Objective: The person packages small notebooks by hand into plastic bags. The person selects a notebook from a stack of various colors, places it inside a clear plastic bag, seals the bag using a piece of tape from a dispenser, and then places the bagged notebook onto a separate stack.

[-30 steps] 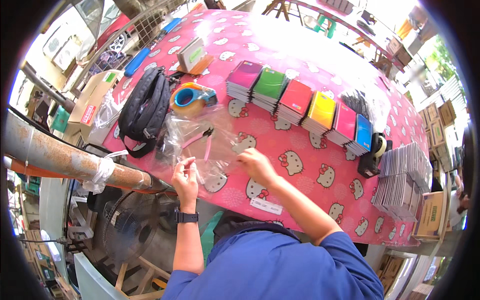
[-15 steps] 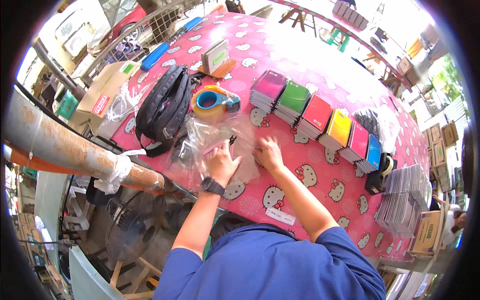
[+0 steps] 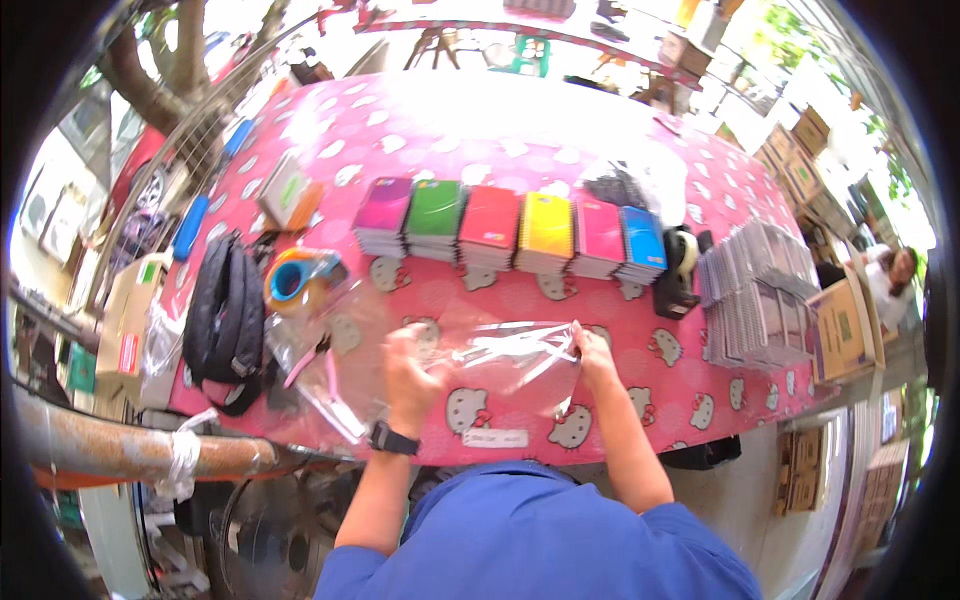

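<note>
A clear plastic bag [image 3: 520, 352] is stretched out above the pink table in front of me. My right hand [image 3: 594, 358] pinches its right end between thumb and fingers. Near the bag's left end is my left hand [image 3: 408, 378], slightly blurred, its thumb and fingers apart. More clear plastic lies to the left of that hand, with pink-handled pliers [image 3: 318, 372] on it. Beyond the bag stands a row of spiral notebook stacks with purple, green, red, yellow, pink and blue covers [image 3: 490, 220].
A black bag [image 3: 222, 325] and a blue-and-orange tape dispenser [image 3: 290, 280] sit at the left. On the right are a black tape dispenser [image 3: 677, 275], wrapped notebook stacks [image 3: 750, 300] and a cardboard box [image 3: 845, 330]. A rusty pipe [image 3: 110, 440] crosses at lower left.
My view has turned to the right. My right hand has lifted a clear plastic bag by one end, and my left hand has left the pile, uncovering the pliers.
</note>
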`<state>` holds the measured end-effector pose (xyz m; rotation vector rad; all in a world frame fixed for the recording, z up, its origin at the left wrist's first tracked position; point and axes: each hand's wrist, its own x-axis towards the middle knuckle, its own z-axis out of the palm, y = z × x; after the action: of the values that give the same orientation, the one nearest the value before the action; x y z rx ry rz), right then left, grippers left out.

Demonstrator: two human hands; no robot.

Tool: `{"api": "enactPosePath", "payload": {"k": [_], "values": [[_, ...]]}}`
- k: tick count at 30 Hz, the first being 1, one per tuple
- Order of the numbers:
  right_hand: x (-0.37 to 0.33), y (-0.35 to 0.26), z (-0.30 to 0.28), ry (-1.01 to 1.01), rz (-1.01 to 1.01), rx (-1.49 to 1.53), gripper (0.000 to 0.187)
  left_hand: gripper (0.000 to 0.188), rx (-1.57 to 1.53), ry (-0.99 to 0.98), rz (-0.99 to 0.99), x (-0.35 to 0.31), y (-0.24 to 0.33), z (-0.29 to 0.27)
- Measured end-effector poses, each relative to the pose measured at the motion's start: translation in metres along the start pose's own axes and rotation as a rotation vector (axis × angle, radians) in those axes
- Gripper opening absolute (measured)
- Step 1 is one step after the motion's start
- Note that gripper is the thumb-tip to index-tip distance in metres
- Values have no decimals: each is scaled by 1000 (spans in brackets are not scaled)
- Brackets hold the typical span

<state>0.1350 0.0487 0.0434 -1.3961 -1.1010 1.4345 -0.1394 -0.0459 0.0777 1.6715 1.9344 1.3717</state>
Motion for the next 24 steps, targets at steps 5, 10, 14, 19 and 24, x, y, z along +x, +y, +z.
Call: {"api": "enactPosePath", "payload": {"k": [5,10,14,19,24], "values": [[-29,2,-57,126,111,233,40,43,165,-472,494,-20,53,84],[-30,-29,-134,-155,131,-119,38,9,-419,-601,190,10,59,124],[-14,-50,-187,156,-141,-941,35,20,-413,-726,-171,38,60,144],[-43,-91,-113,315,-812,-947,12,36,-659,-514,-449,21,33,164],[-15,28,-85,101,-439,-1049,28,57,-522,-591,-421,8,88,166]]}}
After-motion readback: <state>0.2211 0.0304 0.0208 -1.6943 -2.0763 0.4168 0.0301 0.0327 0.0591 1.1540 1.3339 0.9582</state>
